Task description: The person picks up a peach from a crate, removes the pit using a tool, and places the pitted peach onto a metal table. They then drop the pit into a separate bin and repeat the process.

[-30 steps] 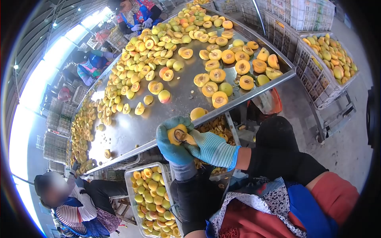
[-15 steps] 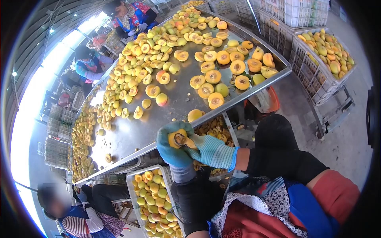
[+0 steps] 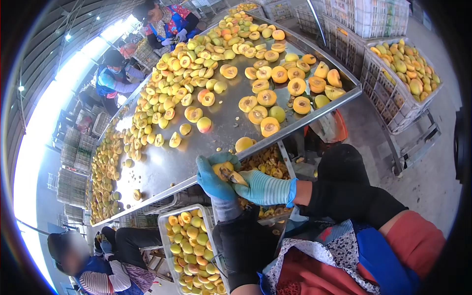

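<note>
In front of the metal table's edge, my left hand [image 3: 210,181], in a teal glove, is closed around a yellow peach half [image 3: 222,168] with its cut face up. My right hand [image 3: 268,188], in a striped light-blue glove, grips a small pitting knife [image 3: 235,177]. Its curved metal tip is at the middle of the fruit; how deep it sits cannot be made out. Just beyond my hands, one peach half [image 3: 244,143] lies on the table's near rim. Below them is a container of cut fruit pieces [image 3: 265,163].
The metal table [image 3: 226,115] bears many halved peaches, heaped along its far side. A crate of peaches [image 3: 192,246] stands at my left, another full crate [image 3: 403,71] at the right. Co-workers sit at the lower left [image 3: 105,275] and along the table's far side [image 3: 115,81].
The pitting knife has shifted slightly in the peach half, and its curved loop shows less. My left hand has turned a little. The view has moved slightly.
</note>
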A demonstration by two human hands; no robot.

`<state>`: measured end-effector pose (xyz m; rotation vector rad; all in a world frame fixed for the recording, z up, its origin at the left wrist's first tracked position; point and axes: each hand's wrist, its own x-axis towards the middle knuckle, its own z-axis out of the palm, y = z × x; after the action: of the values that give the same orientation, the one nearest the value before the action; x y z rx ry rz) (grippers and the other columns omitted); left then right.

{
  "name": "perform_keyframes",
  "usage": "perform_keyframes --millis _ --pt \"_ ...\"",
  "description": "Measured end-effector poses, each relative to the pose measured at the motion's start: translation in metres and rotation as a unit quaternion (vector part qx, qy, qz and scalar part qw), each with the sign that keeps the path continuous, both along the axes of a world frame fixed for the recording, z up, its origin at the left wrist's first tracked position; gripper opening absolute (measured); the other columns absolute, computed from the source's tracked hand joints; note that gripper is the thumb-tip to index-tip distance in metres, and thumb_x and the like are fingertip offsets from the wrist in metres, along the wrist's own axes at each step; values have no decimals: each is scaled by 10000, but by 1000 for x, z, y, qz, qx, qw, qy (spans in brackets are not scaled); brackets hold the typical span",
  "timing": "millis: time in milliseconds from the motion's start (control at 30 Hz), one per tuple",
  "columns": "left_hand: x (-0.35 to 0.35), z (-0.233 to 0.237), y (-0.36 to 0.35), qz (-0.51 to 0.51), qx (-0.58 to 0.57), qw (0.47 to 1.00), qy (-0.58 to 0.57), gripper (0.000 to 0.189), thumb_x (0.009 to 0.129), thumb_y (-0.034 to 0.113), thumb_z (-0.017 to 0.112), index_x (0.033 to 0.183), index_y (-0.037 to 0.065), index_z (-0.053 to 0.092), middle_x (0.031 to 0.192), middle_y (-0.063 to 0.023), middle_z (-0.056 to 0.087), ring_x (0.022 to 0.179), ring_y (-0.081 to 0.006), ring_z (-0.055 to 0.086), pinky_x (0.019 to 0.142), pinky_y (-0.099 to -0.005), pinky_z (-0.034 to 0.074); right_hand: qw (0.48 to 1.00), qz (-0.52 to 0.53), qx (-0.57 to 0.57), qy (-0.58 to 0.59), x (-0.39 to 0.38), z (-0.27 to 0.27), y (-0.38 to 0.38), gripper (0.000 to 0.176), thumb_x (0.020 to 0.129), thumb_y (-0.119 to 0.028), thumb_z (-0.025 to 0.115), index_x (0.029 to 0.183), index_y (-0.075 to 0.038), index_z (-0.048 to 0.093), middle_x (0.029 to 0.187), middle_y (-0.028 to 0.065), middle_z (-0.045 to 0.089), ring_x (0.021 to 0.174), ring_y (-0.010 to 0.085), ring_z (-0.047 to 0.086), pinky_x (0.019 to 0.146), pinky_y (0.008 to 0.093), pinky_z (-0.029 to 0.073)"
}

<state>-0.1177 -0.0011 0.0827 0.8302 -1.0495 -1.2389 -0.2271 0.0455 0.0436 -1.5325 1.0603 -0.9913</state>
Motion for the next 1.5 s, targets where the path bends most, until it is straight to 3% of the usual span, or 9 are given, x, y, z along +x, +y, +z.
perform_keyframes --millis 100,267,433,833,967,1167,1233,1300,1500 --pt "-3 -1 -2 -7 5 996 85 556 1030 445 307 830 3 579 751 -161 629 657 -246 607 650 -355 513 984 59 166 -36 -14 45 10 319 948 -294 518 1027 10 579 760 210 638 718 364 649 644 433 509" --pt "-9 5 4 -30 41 997 60 535 1025 448 330 860 5 582 763 -146 615 641 -246 588 616 -352 506 978 -62 -198 -15 6 -25 -5 294 971 -292 492 984 -11 578 703 135 613 554 243 626 448 338 482" --pt "-7 -5 -2 67 50 994 -72 522 1011 394 387 762 -11 603 663 -136 634 565 -225 595 581 -317 506 938 157 223 -215 -23 21 13 326 1008 -342 475 904 -41 546 682 36 561 498 101 523 416 256 432" --pt "8 4 6 -107 97 989 -38 535 979 385 426 690 -24 616 632 -161 635 537 -236 596 549 -327 507 963 90 255 8 -9 34 20 340 955 -335 477 1026 -43 635 889 221 673 879 416 636 788 461 490" --pt "9 -2 0 -132 90 984 -84 541 976 358 426 668 -34 637 628 -165 643 542 -237 607 550 -314 507 996 6 -66 60 -2 -23 12 318 967 -377 507 978 -82 626 695 89 611 580 227 587 542 358 478" --pt "9 6 25 -159 166 970 75 395 988 337 477 914 -16 637 757 -119 653 626 -213 631 560 -305 518 759 205 476 -394 -37 -67 7 109 947 -197 590 1040 -141 602 776 11 584 629 141 532 551 269 445" --pt "19 -57 -9 -89 29 993 -68 320 986 271 528 866 -4 640 770 -59 655 634 -135 584 614 -262 473 978 118 -145 97 -27 -49 5 270 939 -168 538 1186 -73 590 921 43 682 843 187 657 746 358 526" --pt "8 -1 7 -152 44 986 -60 385 999 282 488 800 -9 644 718 -66 656 613 -150 593 604 -271 481 967 95 235 12 -24 39 29 187 963 -271 524 976 -89 566 649 20 567 527 157 555 474 332 438" --pt "9 5 12 -231 24 970 69 527 991 274 403 601 -16 607 593 -145 619 540 -230 583 583 -321 487 936 137 305 -106 -25 39 41 169 969 -267 503 954 -99 506 601 -11 463 469 100 466 417 261 368"
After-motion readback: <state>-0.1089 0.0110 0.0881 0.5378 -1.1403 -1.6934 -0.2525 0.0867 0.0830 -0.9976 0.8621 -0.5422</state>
